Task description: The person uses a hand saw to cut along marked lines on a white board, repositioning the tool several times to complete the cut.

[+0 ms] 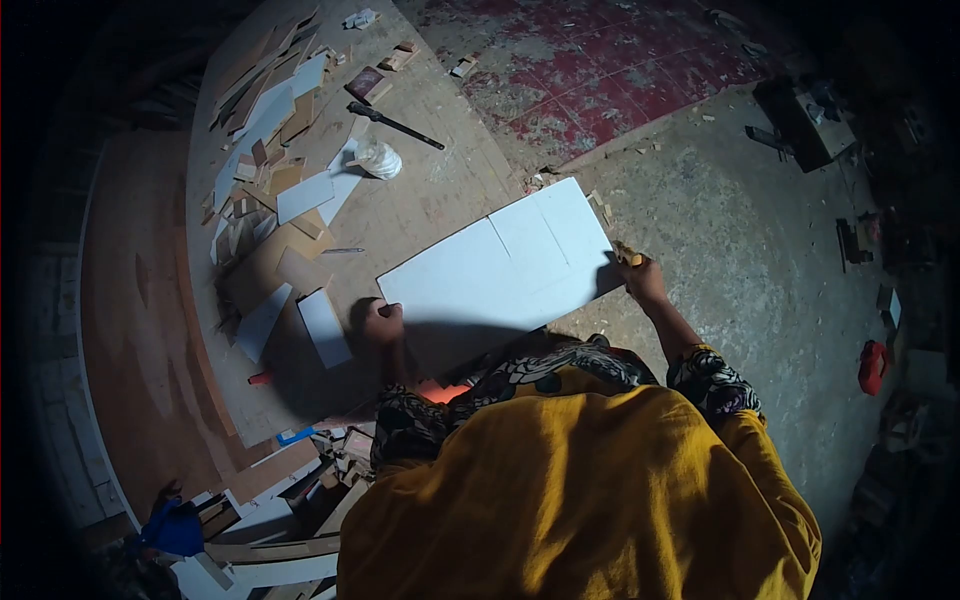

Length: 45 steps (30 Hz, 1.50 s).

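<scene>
the white board (450,275) is laid across the edge of the table (440,190), with two lines (499,237) shown on its face. a small yellowish thing (629,256) is gripped in the closed right hand (646,280) at the board's right end; the left hand (384,322) is curled at the left end, though whether the board is pinched cannot be told. steadying seems in hand; a level hold is called for.

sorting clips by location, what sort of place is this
Probably a woodworking workshop: flat offcuts lie heaped on the worktable, and a large white board with straight dark lines on it lies between the left hand and right hand.
</scene>
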Motion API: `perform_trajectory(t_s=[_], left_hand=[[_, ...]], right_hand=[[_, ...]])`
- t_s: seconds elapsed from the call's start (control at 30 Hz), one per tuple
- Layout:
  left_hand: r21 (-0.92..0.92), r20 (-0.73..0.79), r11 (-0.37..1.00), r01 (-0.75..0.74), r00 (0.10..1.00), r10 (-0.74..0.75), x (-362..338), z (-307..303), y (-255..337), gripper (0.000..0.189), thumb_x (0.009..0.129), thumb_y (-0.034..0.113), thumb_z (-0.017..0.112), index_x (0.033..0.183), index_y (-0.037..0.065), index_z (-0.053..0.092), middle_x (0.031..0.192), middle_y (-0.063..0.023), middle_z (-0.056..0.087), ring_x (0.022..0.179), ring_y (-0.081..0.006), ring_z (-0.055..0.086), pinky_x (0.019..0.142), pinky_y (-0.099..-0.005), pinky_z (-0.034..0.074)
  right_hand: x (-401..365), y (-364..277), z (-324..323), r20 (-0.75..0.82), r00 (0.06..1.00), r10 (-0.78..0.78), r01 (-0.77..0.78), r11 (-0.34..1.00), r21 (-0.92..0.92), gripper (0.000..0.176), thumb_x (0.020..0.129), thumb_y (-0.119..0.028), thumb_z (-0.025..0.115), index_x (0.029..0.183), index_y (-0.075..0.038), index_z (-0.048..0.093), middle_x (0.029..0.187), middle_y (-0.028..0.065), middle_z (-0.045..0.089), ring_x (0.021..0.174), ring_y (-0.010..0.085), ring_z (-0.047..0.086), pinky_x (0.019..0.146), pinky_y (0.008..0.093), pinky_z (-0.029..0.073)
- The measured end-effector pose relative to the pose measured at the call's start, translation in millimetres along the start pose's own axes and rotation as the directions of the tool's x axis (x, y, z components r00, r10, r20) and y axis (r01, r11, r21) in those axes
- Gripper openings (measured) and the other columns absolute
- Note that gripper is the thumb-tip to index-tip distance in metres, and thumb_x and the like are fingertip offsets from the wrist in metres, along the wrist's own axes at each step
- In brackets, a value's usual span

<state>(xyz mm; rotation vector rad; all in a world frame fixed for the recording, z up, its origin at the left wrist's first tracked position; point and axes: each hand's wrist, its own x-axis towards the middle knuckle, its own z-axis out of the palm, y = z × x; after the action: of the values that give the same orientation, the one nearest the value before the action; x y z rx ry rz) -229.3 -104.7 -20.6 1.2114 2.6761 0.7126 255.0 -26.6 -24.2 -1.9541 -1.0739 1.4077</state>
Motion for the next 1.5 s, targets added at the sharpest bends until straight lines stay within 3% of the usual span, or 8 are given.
perform_trajectory(t_s=[0.2, 0.73, 0.8, 0.97, 1.1, 1.13, 1.2, 1.5], left_hand=[[-0.083, 0.022, 0.994, -0.077, 0.997, 0.079, 1, -6, -1, 0.030, 0.065, 0.019, 0.078, 0.090, 0.006, 0.067, 0.080, -0.0098, 0.069, 0.074, -0.0242, 0.067, 0.070, -0.0358, 0.053], [-0.170, -0.011, 0.984, -0.051, 0.999, 0.050, 2, 2, -10, 0.029, 0.068, 0.018, 0.077, 0.089, 0.002, 0.066, 0.078, -0.0094, 0.068, 0.072, -0.0199, 0.065, 0.071, -0.0343, 0.052], [-0.244, -0.028, 0.968, -0.062, 0.998, 0.057, 1, 2, -12, 0.029, 0.069, 0.019, 0.077, 0.090, 0.002, 0.066, 0.078, -0.0090, 0.068, 0.071, -0.0189, 0.065, 0.070, -0.0337, 0.052], [-0.246, 0.031, 0.969, -0.002, 0.999, 0.010, 3, -3, -20, 0.029, 0.069, 0.017, 0.077, 0.090, 0.001, 0.065, 0.080, -0.0098, 0.068, 0.074, -0.0194, 0.065, 0.072, -0.0332, 0.052], [-0.207, 0.047, 0.978, 0.035, 0.999, -0.025, 0, -5, -23, 0.030, 0.068, 0.016, 0.077, 0.092, 0.000, 0.065, 0.085, -0.0118, 0.067, 0.078, -0.0222, 0.065, 0.075, -0.0339, 0.051], [-0.206, 0.046, 0.978, 0.038, 0.999, -0.029, -4, -13, -11, 0.030, 0.068, 0.016, 0.077, 0.092, 0.000, 0.065, 0.085, -0.0118, 0.067, 0.078, -0.0222, 0.065, 0.075, -0.0339, 0.051], [-0.027, 0.046, 1.000, 0.007, 0.999, -0.005, -14, -37, 31, 0.032, 0.068, 0.017, 0.077, 0.093, 0.000, 0.065, 0.087, -0.0126, 0.067, 0.080, -0.0233, 0.065, 0.076, -0.0345, 0.051], [-0.153, 0.044, 0.987, 0.052, 0.998, -0.046, -9, -17, 4, 0.034, 0.069, 0.020, 0.076, 0.095, 0.001, 0.066, 0.086, -0.0131, 0.068, 0.080, -0.0241, 0.065, 0.076, -0.0343, 0.051]], right_hand=[[-4, -8, -1, 0.001, 1.000, -0.003, 0.003, 0.999, -0.045, 0.026, 0.082, -0.023, 0.072, 0.090, -0.001, 0.062, 0.070, 0.0019, 0.060, 0.054, 0.0091, 0.051, 0.046, 0.0262, 0.040], [-5, -10, -1, 0.006, 1.000, -0.001, 0.002, 0.995, -0.101, 0.027, 0.083, -0.023, 0.069, 0.095, 0.000, 0.063, 0.068, 0.0020, 0.059, 0.051, 0.0090, 0.050, 0.046, 0.0263, 0.040], [-6, -10, -1, 0.015, 1.000, 0.003, -0.001, 0.994, -0.113, 0.027, 0.083, -0.023, 0.070, 0.096, 0.000, 0.063, 0.068, 0.0019, 0.059, 0.051, 0.0091, 0.050, 0.045, 0.0264, 0.040], [-6, -6, 3, 0.004, 0.998, -0.063, 0.062, 0.985, -0.161, 0.027, 0.082, -0.025, 0.070, 0.091, -0.001, 0.064, 0.064, 0.0018, 0.058, 0.049, 0.0097, 0.049, 0.045, 0.0265, 0.040], [-11, -14, 6, -0.011, 1.000, -0.026, 0.024, 0.983, -0.180, 0.027, 0.082, -0.025, 0.070, 0.089, 0.000, 0.064, 0.063, 0.0020, 0.058, 0.049, 0.0095, 0.049, 0.046, 0.0266, 0.041], [-8, -10, 5, 0.003, 1.000, -0.021, 0.021, 0.989, -0.145, 0.028, 0.082, -0.025, 0.071, 0.091, 0.000, 0.064, 0.064, 0.0021, 0.058, 0.049, 0.0094, 0.050, 0.045, 0.0264, 0.040], [-7, -8, 6, 0.020, 1.000, -0.017, 0.019, 0.994, -0.112, 0.029, 0.082, -0.025, 0.071, 0.093, 0.000, 0.064, 0.065, 0.0022, 0.059, 0.049, 0.0093, 0.050, 0.045, 0.0262, 0.040], [-7, -3, 6, 0.003, 1.000, 0.005, -0.005, 1.000, 0.019, 0.028, 0.077, -0.019, 0.071, 0.094, 0.002, 0.064, 0.065, 0.0042, 0.060, 0.048, 0.0107, 0.053, 0.045, 0.0282, 0.042]])
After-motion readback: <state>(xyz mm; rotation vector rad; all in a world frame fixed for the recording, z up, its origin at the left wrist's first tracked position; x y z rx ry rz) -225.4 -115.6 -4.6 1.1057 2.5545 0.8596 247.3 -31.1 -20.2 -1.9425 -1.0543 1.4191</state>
